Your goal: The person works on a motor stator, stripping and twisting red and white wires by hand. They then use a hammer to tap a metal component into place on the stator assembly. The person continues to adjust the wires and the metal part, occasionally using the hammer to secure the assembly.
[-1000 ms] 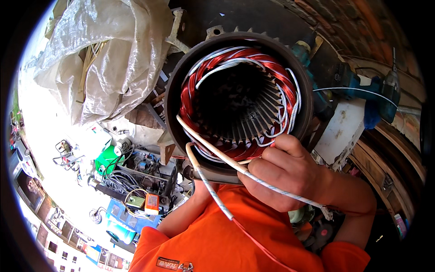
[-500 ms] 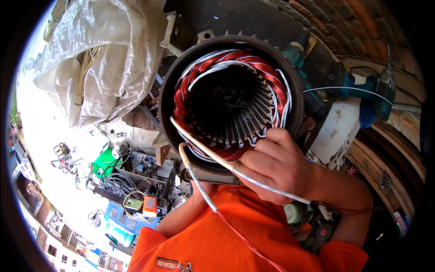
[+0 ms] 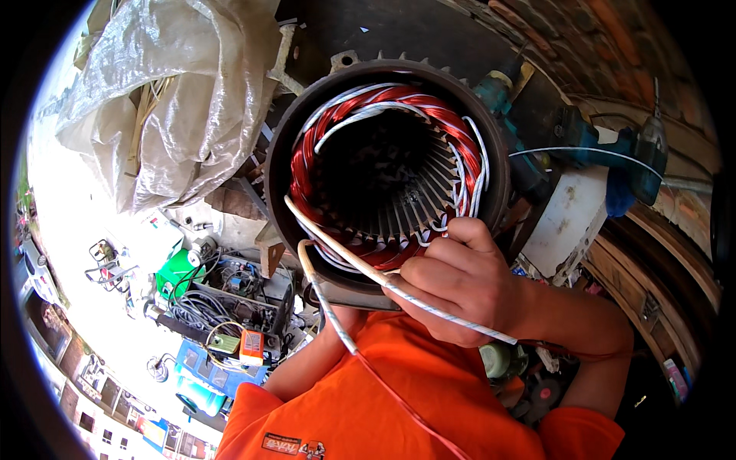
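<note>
A dark cast motor stator (image 3: 276,207) holds a ring of red coils (image 3: 437,115) laced with white cord around its dark slotted bore. Two cream-and-white sleeved leads (image 3: 353,261) come out over its near rim, one continuing in red wire (image 3: 399,399). My right hand (image 3: 460,284) is closed at the lower right rim, fingers curled against the windings; what they grip is hidden. One lead lies across it. My left hand (image 3: 345,317) is mostly behind the stator's near side, its fingers hidden.
A translucent plastic sack (image 3: 176,92) lies upper left. Power drills (image 3: 644,153) and a white block (image 3: 566,207) are at right, beside a brick wall (image 3: 583,38). Cables (image 3: 207,307), tools and a green container (image 3: 172,272) crowd the lower left. My orange shirt (image 3: 406,414) fills the bottom.
The stator has shifted slightly leftward in the picture with my right hand and both leads. My right hand remains curled at the rim.
</note>
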The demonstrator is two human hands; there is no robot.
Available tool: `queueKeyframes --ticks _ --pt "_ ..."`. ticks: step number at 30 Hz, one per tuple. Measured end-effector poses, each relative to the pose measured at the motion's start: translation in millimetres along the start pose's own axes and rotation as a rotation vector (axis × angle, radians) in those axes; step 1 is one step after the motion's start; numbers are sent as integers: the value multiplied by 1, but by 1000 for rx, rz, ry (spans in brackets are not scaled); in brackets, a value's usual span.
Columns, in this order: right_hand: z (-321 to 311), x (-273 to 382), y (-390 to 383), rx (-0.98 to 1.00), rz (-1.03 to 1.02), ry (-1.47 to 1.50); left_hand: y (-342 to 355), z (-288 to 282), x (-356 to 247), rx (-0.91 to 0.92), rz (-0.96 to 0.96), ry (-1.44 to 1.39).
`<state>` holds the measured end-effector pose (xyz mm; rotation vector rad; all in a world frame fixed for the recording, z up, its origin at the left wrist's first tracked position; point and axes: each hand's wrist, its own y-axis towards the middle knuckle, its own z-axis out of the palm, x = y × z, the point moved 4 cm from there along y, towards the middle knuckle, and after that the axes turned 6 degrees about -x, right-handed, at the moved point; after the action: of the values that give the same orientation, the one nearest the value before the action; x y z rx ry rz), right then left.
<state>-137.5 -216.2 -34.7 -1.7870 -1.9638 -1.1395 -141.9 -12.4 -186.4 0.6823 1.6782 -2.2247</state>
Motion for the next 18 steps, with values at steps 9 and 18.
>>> queueKeyframes --ticks 9,18 --pt "0 -3 10 98 74 -8 2 10 -4 -22 -59 -121" --pt "-1 10 26 318 151 18 6 21 -7 -35 -89 -268"
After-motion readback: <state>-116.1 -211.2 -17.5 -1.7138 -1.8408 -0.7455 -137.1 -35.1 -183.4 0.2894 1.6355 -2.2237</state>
